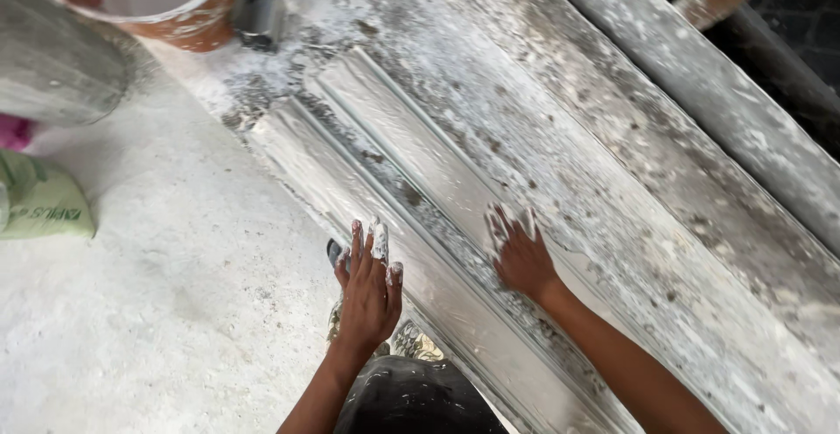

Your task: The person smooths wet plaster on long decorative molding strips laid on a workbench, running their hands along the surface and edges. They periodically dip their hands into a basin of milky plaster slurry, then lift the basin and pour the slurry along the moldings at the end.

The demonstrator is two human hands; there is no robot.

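Plaster moulding [411, 180] runs long from the bucket [144, 1], my right hand [521, 255] flat on it, left hand [369, 290] lifted, fingers spread; uneven pressing could, I judge, dent its wet face.

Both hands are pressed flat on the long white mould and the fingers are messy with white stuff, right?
Not quite. In the head view only the right hand is pressed on the long white mould. The left hand is lifted beside it, not touching. The fingers are messy with white stuff.

Floor [157, 250] left of mould [420, 180] open; bucket [149, 1], possibly bag [44, 206], crowd far end.
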